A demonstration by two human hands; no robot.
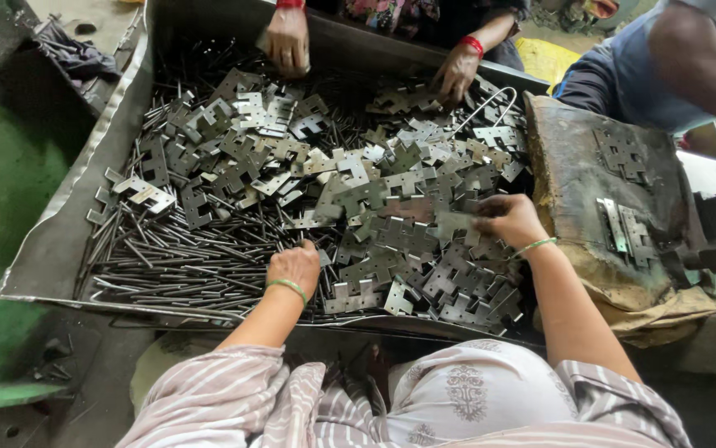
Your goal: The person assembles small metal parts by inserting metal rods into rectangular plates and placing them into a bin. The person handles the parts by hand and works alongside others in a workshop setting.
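Hinge plates and thin metal pins fill the metal tray.
Left hand rests closed on the plates; right hand grips one plate.

Green floor, dark rag, worn leather pad.

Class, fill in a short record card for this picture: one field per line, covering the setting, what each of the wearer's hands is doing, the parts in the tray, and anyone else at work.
Setting: large metal tray seen from above
Contents: heap of flat notched metal plates; thin metal rods along the near-left side
Left hand: resting on the pile where rods meet plates; grip not visible
Right hand: closed on a metal plate
Other person: two hands in the tray's far side
Beside tray: worn padded block with hinge pieces
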